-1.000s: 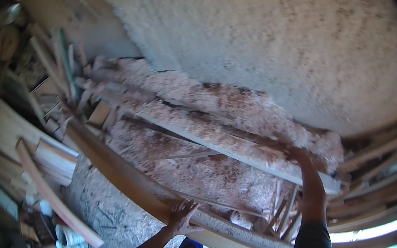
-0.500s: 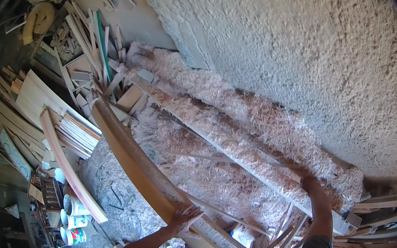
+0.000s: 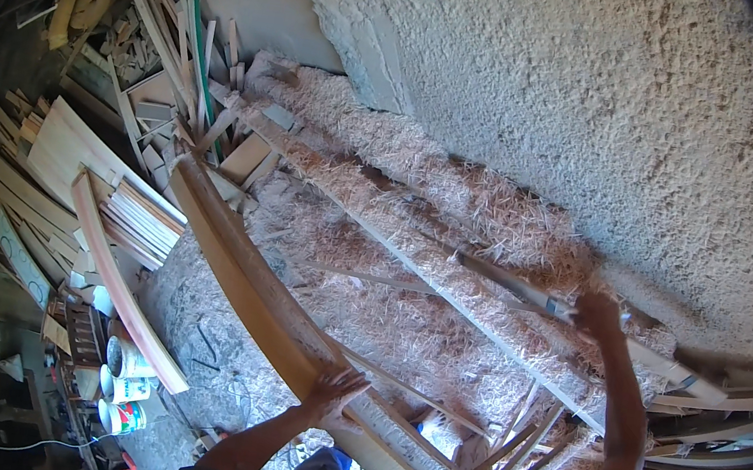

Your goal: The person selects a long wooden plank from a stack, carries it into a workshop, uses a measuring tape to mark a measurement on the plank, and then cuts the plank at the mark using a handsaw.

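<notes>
A long curved wooden beam [image 3: 240, 298], yellowish on its side with a rough, dusty top, runs from the left middle down to the lower edge in front of me. My left hand [image 3: 337, 393] lies on it with the fingers stretched across its top. Farther right and beyond, my right hand [image 3: 596, 316] is closed around a straight wooden strip [image 3: 673, 369]. This strip slants over the heap of wood shavings [image 3: 493, 217], close to the rough wall. Part of the strip is covered by the hand.
A rough plastered wall [image 3: 556, 97] rises behind the shavings. A long shavings-covered plank [image 3: 419, 269] lies across the heap. Stacked curved pieces [image 3: 698, 463] fill the right side. Offcuts [image 3: 164, 112], a curved strip [image 3: 118, 282] and white buckets [image 3: 126, 385] stand at left.
My right hand has carried the straight strip away from me, up toward the wall. My left hand stays on the curved beam. The view has shifted slightly.
</notes>
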`<state>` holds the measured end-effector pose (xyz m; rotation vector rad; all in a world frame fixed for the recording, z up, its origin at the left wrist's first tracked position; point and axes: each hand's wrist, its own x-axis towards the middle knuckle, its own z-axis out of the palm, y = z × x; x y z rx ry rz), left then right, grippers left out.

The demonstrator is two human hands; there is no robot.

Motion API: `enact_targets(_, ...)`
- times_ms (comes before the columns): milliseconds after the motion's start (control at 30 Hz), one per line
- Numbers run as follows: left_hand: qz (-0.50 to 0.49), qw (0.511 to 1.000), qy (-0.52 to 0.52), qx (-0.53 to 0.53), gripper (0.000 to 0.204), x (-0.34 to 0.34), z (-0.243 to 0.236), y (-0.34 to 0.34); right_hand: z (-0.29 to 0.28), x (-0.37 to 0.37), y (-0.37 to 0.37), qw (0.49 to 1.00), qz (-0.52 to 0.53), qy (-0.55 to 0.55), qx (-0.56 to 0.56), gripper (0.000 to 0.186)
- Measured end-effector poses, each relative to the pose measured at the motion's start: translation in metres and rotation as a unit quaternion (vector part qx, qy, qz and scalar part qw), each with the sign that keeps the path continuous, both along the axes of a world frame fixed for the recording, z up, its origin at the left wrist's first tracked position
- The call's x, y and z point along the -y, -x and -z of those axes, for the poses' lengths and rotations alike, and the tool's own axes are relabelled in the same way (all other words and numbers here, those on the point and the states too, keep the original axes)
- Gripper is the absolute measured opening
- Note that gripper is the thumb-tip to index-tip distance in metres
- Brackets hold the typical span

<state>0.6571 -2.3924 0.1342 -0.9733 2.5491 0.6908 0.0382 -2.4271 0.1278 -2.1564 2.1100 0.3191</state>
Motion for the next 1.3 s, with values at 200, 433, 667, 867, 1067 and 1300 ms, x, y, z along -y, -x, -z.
enact_targets(200, -0.020, 1.000, -0.014, 0.002, 0.111, -0.006, 0.007, -0.012, -0.203, -0.001, -0.036, 0.968, -0.093, 0.231, -0.013, 0.020)
enact_targets(433, -0.434, 0.730, -0.366, -0.381, 0.078, 0.096, -0.045, 0.181, -0.288, -0.067, -0.040, 0.967, -0.089, 0.240, 0.000, 0.018)
enact_targets(667, -0.559, 0.177, -0.591, -0.555, 0.092, 0.160, -0.056, 0.348, -0.315, -0.100, -0.047, 0.979, -0.077, 0.188, 0.003, 0.017)
enact_targets(867, -0.511, 0.309, -0.612, -0.518, 0.062, 0.120, -0.077, 0.372, -0.285, -0.178, 0.008, 0.973, -0.049, 0.223, 0.043, 0.022)
enact_targets(1067, -0.483, 0.448, -0.552, -0.511, 0.051, 0.120, -0.078, 0.362, -0.220, -0.234, 0.012, 0.956, 0.017, 0.268, 0.116, 0.023)
enact_targets(1300, -0.455, 0.508, -0.487, -0.546, 0.068, 0.090, -0.092, 0.337, -0.166, -0.275, -0.003, 0.974, 0.113, 0.146, 0.128, 0.025)
